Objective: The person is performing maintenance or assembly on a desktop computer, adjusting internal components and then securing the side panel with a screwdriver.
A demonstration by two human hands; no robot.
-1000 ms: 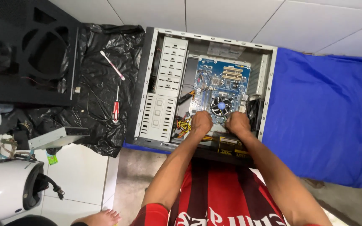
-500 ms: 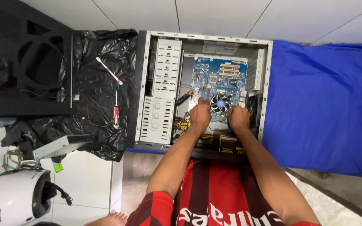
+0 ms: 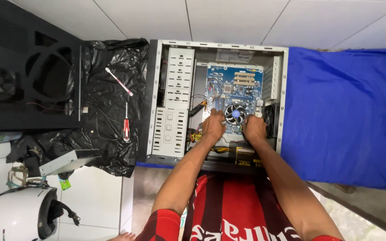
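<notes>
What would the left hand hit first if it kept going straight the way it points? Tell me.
The left hand points up the picture into the open computer case. Its fingers already sit beside the round cooling fan; straight ahead lies the blue circuit board, probably first, though depth is unclear.

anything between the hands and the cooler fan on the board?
Nothing visible. The left hand and right hand are inside the open case, flanking the round cooler fan on the blue motherboard. Loose cables lie left of the left hand, not across the fan. Fingertip contact is hidden.
</notes>
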